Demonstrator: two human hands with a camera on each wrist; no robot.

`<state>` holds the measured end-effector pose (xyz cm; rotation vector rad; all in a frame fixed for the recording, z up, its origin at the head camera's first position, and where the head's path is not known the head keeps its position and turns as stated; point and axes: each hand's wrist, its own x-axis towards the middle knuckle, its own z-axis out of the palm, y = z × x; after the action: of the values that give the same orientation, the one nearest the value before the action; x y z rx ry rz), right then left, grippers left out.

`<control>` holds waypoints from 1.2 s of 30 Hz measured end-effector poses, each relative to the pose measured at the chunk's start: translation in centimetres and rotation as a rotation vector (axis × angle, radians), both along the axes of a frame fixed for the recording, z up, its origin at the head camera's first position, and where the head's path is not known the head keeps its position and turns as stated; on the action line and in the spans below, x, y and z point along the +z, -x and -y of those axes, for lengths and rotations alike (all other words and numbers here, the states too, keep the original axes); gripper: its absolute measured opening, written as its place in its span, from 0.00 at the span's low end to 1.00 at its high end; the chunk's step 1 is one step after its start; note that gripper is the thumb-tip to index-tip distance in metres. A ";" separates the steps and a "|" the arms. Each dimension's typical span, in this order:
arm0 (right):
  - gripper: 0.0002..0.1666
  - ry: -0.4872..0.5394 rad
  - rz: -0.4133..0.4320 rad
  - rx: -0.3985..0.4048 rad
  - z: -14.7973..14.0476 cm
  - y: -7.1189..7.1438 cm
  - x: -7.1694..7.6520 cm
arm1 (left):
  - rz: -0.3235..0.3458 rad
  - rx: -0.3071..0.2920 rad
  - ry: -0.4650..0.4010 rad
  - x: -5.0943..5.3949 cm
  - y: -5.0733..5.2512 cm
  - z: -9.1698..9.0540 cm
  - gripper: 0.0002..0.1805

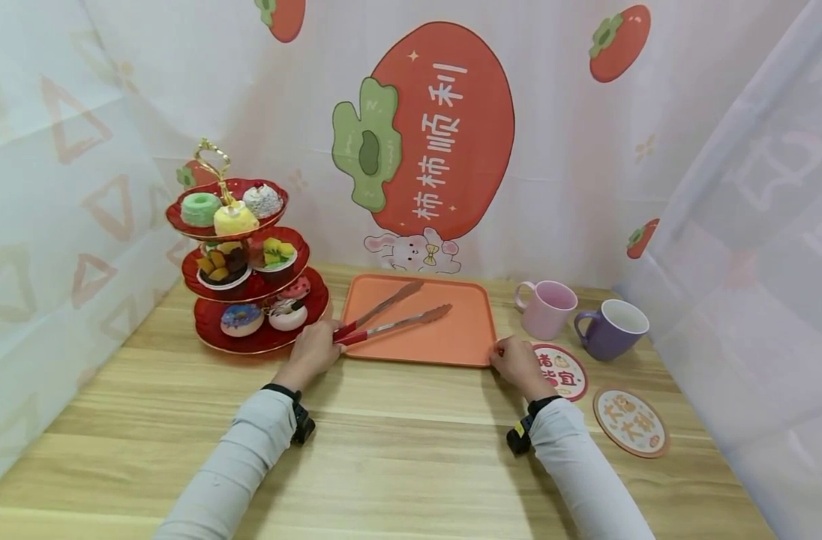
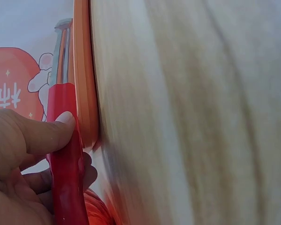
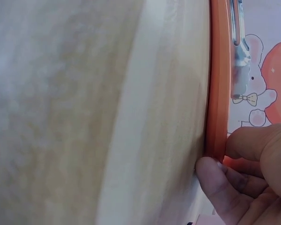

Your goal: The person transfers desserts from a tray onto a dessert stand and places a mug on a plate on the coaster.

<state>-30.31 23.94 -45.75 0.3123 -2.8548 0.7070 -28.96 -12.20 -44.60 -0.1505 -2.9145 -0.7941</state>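
In the head view a pair of tongs (image 1: pixel 395 324) with red handles and metal arms lies spread over an orange tray (image 1: pixel 461 330). My left hand (image 1: pixel 315 350) is at the tray's near left corner. In the left wrist view its thumb and fingers grip a red handle (image 2: pixel 62 105) of the tongs, beside the tray's edge (image 2: pixel 85 89). Over at the near right corner, my right hand (image 1: pixel 517 364) pinches the tray's rim (image 3: pixel 218 84) between thumb and fingers. The tray rests on the wooden table (image 1: pixel 411 435).
A three-tier red stand (image 1: pixel 211 335) with several toy cakes and donuts rises left of the tray. To the right are a pink mug (image 1: pixel 549 311), a purple mug (image 1: pixel 607 337) and two round coasters (image 1: pixel 565 371). Printed curtains (image 1: pixel 559 135) hang behind and at both sides.
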 end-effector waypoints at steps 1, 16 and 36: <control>0.17 0.001 0.012 0.006 0.0 0.0 0.0 | 0.007 0.001 0.000 0.0 0.0 0.0 0.20; 0.24 0.029 0.143 -0.084 -2.9 -1.3 1.6 | 0.048 0.000 0.018 0.2 0.2 0.2 0.22; 0.18 -0.087 0.249 -0.228 -9.7 -2.1 1.3 | 0.049 -0.044 -0.008 0.0 0.4 0.3 0.21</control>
<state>-28.23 33.60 -44.42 -0.0973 -3.0914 0.6159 -29.37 -12.51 -44.65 -0.1985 -2.9629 -0.8270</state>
